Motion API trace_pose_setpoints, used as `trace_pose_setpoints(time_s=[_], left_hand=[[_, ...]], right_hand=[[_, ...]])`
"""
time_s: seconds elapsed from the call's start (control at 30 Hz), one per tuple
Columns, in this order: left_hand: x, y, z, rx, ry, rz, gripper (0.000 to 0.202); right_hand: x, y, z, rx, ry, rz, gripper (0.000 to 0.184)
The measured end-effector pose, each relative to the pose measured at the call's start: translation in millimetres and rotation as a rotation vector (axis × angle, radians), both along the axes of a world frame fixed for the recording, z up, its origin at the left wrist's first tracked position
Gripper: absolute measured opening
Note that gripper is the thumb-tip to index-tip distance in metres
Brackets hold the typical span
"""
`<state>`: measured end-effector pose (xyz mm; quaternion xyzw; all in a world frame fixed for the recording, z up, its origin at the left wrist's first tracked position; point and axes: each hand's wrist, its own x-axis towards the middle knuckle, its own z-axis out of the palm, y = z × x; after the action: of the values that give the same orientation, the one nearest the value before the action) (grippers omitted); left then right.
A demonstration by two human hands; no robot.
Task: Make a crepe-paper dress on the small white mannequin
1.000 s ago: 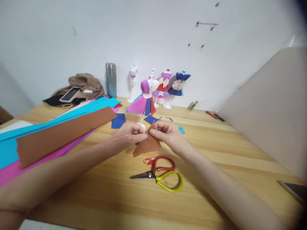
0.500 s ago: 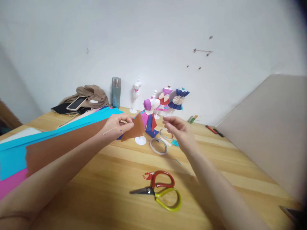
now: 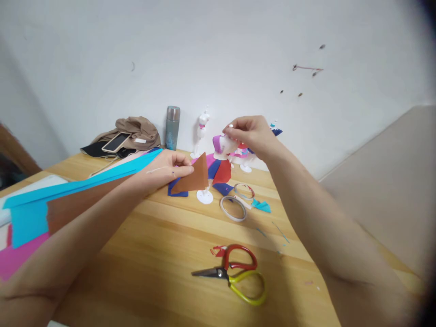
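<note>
My left hand (image 3: 168, 170) pinches a small cut piece of brown crepe paper (image 3: 195, 176) between thumb and fingers. Just beyond it stands a white miniature dress form (image 3: 229, 146) with a purple wrap on one side, and my right hand (image 3: 254, 136) is closed on its neck knob. Red paper (image 3: 223, 171) and blue paper (image 3: 214, 169) show below the bust, and the form's round white base (image 3: 205, 196) rests on the table. The brown piece partly covers the form's lower part. Under my left forearm lie a long brown sheet (image 3: 78, 206) and a blue sheet (image 3: 29, 220).
Scissors (image 3: 221, 273) with red and yellow handles lie in front. Tape rolls (image 3: 233, 209) and teal scraps (image 3: 261, 205) are right of the base. Behind stand another white form (image 3: 203, 125) and a bottle (image 3: 173, 128). A phone (image 3: 116, 142) rests by brown cloth (image 3: 145, 129).
My right hand has moved up and forward from open air to the dress form's neck and taken hold of it. My left hand keeps the brown piece. The view has shifted slightly.
</note>
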<state>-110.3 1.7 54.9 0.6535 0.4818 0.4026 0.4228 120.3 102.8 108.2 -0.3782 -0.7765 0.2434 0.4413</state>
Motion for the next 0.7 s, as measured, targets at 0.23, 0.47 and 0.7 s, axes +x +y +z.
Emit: trace_pose_setpoints(time_s=[0.23,0.47,0.7], left_hand=[[-9,8,12.2,-0.056,0.267,0.053,0.015],[-13,13,8.4,-0.025,0.276,-0.018,0.015],[-21,18,4.1,0.011,0.259,-0.095,0.015]], right_hand=[[-5,1,2.3,-0.012,0.013,-0.032,0.017],[-5,1,-1.9,0.012,0.024,0.004,0.024],[-5,-4,-11.4,0.002,0.070,0.020,0.030]])
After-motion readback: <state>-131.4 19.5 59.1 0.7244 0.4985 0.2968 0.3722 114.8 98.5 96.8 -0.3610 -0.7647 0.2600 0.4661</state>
